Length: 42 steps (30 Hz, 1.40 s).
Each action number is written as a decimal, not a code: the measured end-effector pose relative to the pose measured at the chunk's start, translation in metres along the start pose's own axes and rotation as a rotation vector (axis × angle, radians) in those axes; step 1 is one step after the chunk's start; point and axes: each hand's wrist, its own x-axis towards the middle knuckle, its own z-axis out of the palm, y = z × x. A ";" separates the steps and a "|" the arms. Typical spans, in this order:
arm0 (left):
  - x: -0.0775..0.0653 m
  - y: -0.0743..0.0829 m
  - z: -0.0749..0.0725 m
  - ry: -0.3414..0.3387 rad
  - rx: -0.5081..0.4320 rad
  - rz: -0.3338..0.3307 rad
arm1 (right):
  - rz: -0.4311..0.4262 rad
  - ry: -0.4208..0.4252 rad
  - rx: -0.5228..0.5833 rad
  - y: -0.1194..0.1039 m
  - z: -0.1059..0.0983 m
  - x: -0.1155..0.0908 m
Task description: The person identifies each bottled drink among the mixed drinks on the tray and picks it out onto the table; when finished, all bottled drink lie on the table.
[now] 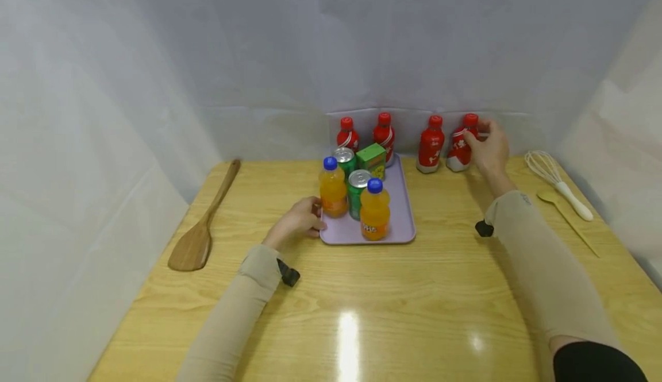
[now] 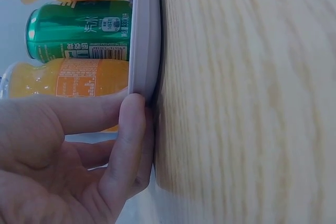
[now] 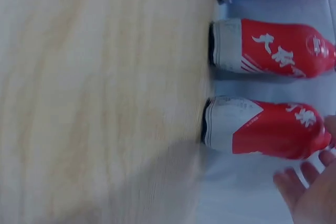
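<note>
My left hand (image 1: 302,219) pinches the left front rim of a lilac tray (image 1: 400,209). On the tray stand an orange soda bottle (image 1: 333,189) close to that hand, a second orange soda bottle (image 1: 374,212), green cans (image 1: 355,198), a green drink carton (image 1: 372,161) and, at the back, red bottles (image 1: 384,135). To the right, my right hand (image 1: 491,149) holds a red-and-white bottle (image 1: 458,146) near its neck, thumb and fingers on either side. That bottle leans a little, its base at the table. Another red-and-white bottle (image 3: 283,48) stands upright between it and the tray.
A wooden spatula (image 1: 199,235) lies on the left of the wooden table (image 1: 289,324). At the right edge are a whisk (image 1: 561,186) and a thin yellow spoon (image 1: 569,221). A pale cloth backdrop (image 1: 269,54) rises right behind the bottles.
</note>
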 end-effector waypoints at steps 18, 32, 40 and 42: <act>-0.003 0.005 -0.001 -0.006 0.020 -0.018 | -0.589 0.062 0.131 -0.057 0.016 -0.066; -0.002 0.004 0.001 -0.001 -0.002 -0.013 | -0.782 -0.314 0.110 -0.076 0.036 -0.126; -0.003 0.004 0.001 -0.004 0.000 -0.008 | -0.866 -0.370 0.014 -0.074 0.048 -0.143; -0.003 0.003 0.000 -0.004 0.003 -0.009 | -0.896 -0.375 0.007 -0.074 0.050 -0.145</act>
